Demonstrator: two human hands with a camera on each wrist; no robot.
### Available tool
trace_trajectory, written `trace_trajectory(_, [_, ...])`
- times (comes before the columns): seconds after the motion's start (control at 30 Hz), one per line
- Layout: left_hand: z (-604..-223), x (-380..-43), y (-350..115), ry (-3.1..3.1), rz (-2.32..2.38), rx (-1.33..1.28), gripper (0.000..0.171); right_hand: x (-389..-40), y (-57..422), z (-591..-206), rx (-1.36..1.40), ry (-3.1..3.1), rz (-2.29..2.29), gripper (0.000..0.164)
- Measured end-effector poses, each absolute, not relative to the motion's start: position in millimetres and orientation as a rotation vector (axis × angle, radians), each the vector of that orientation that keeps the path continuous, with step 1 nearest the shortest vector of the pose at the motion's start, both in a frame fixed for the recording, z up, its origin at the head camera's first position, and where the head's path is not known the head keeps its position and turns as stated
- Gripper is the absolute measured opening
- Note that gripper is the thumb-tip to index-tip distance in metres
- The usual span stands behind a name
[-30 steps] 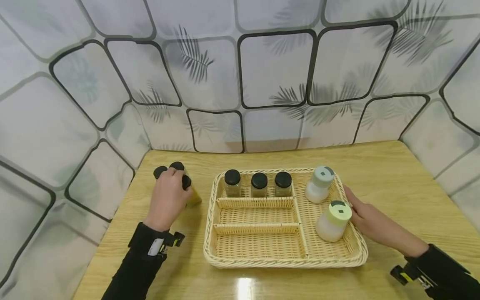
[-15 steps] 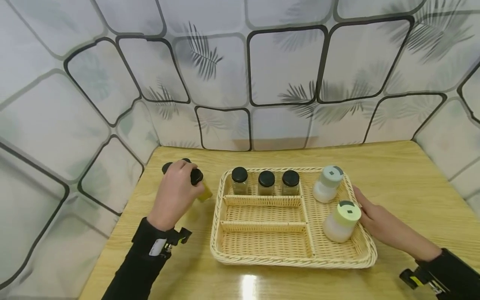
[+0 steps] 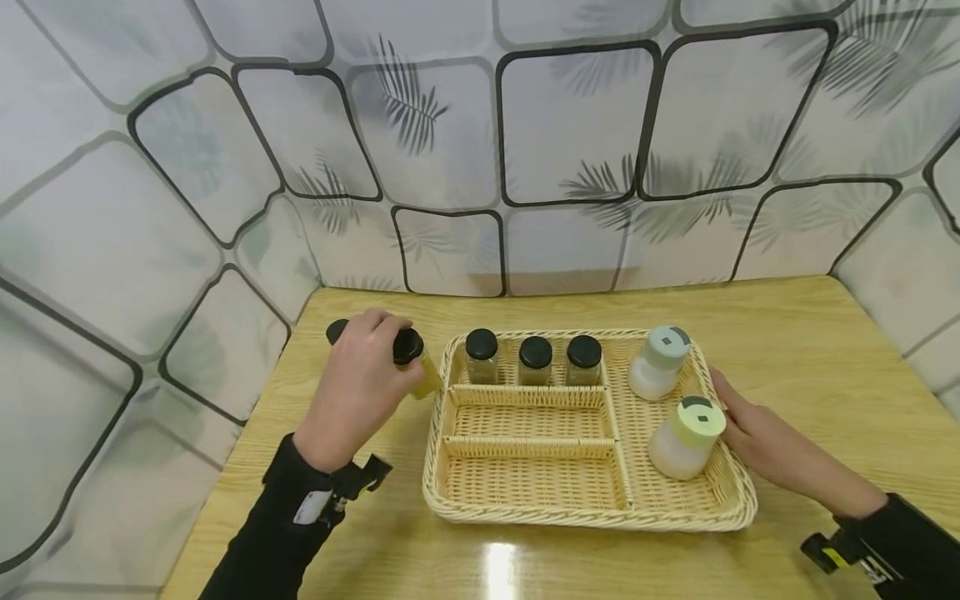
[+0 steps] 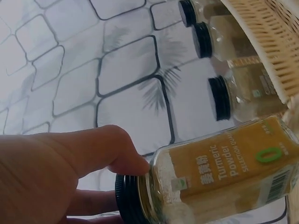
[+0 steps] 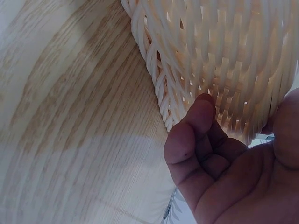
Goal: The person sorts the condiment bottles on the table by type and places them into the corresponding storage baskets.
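My left hand (image 3: pixel 363 379) pinches a glass jar of turmeric powder (image 4: pixel 229 172) around its black cap and neck. The jar tilts just outside the left rim of a divided wicker basket (image 3: pixel 588 521). Another black cap (image 3: pixel 337 331) shows behind this hand; the rest of that jar is hidden. At the basket's right side, my right hand (image 3: pixel 780 450) holds the wall, its curled fingers (image 5: pixel 201 114) against the outer weave. Several black-capped jars stand in the back left compartment, one of them a spice jar (image 3: pixel 482 357) at the left end.
In the basket's right compartment stand a bottle with a grey-blue lid (image 3: pixel 660 362) and one with a pale green lid (image 3: pixel 686 437). The basket sits on a wooden table (image 3: pixel 375 525). A patterned cloth (image 3: pixel 573 125) hangs behind and at the sides.
My left hand has carried the turmeric jar right, away from the jars at the left and up to the basket's rim. The right hand stays on the basket; the head view shifted slightly.
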State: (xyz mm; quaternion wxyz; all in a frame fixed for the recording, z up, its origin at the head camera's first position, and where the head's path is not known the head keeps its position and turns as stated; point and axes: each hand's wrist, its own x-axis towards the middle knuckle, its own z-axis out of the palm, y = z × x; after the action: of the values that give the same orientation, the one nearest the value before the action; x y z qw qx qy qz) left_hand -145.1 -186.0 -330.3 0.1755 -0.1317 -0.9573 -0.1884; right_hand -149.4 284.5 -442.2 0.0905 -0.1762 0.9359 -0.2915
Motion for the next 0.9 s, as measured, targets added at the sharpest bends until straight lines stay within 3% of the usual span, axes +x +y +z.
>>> trace_trajectory(0.9, [-327.8, -132.5, -117.3, -2.622, -0.446, -0.743, 0.033, -146.8, 282.2, -441.9, -0.516, 2.773, -0.895, 0.067])
